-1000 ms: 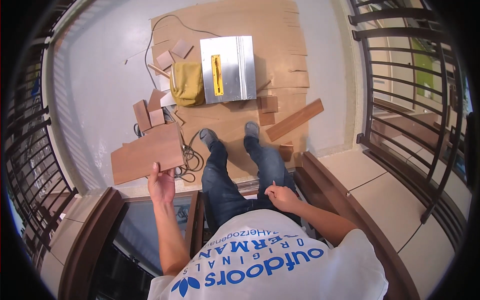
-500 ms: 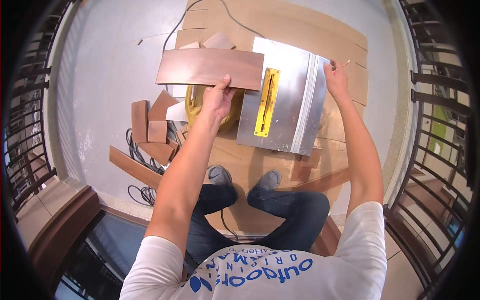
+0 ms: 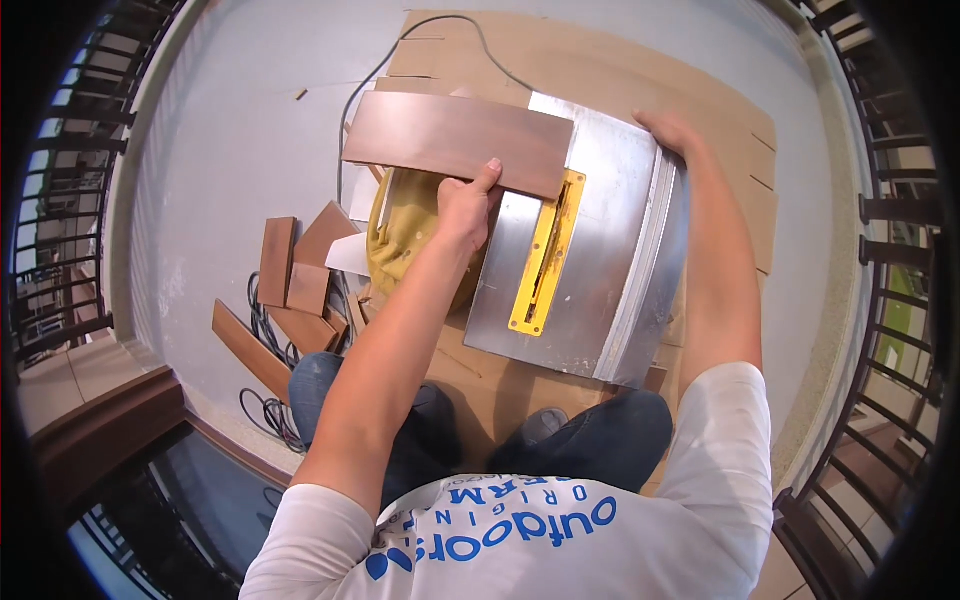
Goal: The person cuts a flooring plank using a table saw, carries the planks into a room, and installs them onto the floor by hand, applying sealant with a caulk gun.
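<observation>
To the left of the flat silver metal machine table (image 3: 600,260) spreads smooth grey floor (image 3: 250,160), while beneath the table, reaching out past its far and right sides, lies a broad sheet of brown cardboard (image 3: 735,170). Over the table's far left part I hold a flat, oblong, reddish-brown wooden board (image 3: 450,140); its right end is above the table, while its left end juts well out past the table's left side. Just left of the table, partly below the board, sits a mustard-yellow fabric bag (image 3: 408,240). Farther left of the table lies a narrow brown wooden strip (image 3: 250,345), with short flat brown wooden pieces (image 3: 276,262) near it.

My left hand (image 3: 468,208) grips the board at its near edge, thumb on top, the other fingers hidden underneath. My right hand (image 3: 668,130) is at the table's far right corner, and I cannot tell whether its fingers close on anything. Set into the table is a slotted yellow plate (image 3: 547,252), its far end just beside the board's right end.

As I judge it, 1 stage is done: the board is in hand and over the table. It is not yet laid fully on the table, and I see no cut begun in it. The short pieces look like offcuts.
</observation>
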A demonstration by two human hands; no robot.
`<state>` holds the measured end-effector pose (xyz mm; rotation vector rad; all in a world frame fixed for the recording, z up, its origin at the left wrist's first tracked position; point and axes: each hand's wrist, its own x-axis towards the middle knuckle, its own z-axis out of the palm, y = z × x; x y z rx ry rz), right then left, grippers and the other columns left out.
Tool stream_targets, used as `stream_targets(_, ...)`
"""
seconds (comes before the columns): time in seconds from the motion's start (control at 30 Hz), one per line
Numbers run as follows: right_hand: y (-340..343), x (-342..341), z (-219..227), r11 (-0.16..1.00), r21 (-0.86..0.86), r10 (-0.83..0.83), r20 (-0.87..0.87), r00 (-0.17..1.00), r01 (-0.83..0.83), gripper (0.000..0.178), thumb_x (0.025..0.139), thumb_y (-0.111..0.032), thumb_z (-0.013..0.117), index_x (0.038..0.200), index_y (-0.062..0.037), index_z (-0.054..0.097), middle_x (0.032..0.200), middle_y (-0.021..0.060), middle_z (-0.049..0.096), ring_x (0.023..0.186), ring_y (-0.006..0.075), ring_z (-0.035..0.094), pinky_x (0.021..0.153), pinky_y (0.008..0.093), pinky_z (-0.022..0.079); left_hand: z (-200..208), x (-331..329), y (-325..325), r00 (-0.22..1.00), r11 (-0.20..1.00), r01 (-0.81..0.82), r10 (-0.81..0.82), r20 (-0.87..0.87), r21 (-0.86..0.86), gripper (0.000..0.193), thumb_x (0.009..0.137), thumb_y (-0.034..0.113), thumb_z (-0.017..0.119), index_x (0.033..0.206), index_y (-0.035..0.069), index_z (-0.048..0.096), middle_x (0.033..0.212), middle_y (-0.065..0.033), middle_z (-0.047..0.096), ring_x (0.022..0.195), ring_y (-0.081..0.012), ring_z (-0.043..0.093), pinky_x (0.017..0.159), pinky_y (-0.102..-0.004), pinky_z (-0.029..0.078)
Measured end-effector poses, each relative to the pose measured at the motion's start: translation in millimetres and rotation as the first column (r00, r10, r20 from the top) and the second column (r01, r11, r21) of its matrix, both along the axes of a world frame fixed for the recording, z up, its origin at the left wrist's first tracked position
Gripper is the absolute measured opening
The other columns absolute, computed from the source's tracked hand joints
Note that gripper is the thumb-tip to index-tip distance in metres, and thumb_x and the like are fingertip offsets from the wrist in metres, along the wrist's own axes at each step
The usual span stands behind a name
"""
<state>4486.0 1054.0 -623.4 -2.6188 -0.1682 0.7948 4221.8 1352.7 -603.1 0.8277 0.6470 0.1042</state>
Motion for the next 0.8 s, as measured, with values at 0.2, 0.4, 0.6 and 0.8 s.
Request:
stream_targets(0.2, 20, 1, 24, 0.997, 0.083, 0.025, -0.325, 0.945, 0.002, 0.054, 0.097, -0.046, 0.059, 0.121, 0.0011, 0.070, 0.121, 0.0148, 0.072, 0.111, 0.0248, 0.066, 0.096, 0.0389, 0.051, -3, -1, 0, 0.999, 0.998, -0.037, 0.037, -0.001, 0.055, 0.030, 0.093, 0.008, 0.074, 0.113, -0.010, 0.060, 0.113, -0.0176, 0.067, 0.098, -0.0253, 0.068, 0.088, -0.0380, 0.059)
stream_targets(0.4, 6, -78, 15, 0.930, 0.353, -0.342, 0.721, 0.602, 0.104, 0.040, 0.095, -0.034, 0.057, 0.117, -0.0034, 0.070, 0.100, 0.0215, 0.070, 0.098, 0.0356, 0.064, 0.091, 0.0455, 0.050, -4, -4, 0, 0.999, 0.999, -0.042, 0.042, -0.017, 0.012, 0.026, 0.091, 0.004, 0.076, 0.108, -0.010, 0.062, 0.105, -0.0160, 0.069, 0.090, -0.0233, 0.069, 0.079, -0.0363, 0.059)
stream_targets(0.6, 10, -266, 45, 0.887, 0.148, -0.428, 0.618, 0.660, 0.437, 0.051, 0.096, -0.030, 0.054, 0.139, -0.0026, 0.050, 0.117, 0.0242, 0.064, 0.107, 0.0418, 0.061, 0.094, 0.0485, 0.048, 1, 1, 3, 0.995, 0.995, -0.067, 0.073, -0.069, 0.077, 0.029, 0.089, 0.002, 0.077, 0.110, -0.009, 0.063, 0.106, -0.0159, 0.069, 0.090, -0.0240, 0.069, 0.078, -0.0361, 0.059)
stream_targets(0.8, 6, -272, 52, 0.872, 0.111, -0.451, 0.563, 0.693, 0.477, 0.055, 0.098, -0.031, 0.051, 0.142, -0.0002, 0.045, 0.132, 0.0305, 0.058, 0.119, 0.0484, 0.057, 0.100, 0.0515, 0.047, 0, 7, 4, 0.996, 1.000, -0.013, 0.013, -0.084, -0.004, 0.031, 0.088, 0.001, 0.077, 0.113, -0.008, 0.061, 0.108, -0.0158, 0.068, 0.091, -0.0249, 0.068, 0.079, -0.0371, 0.058)
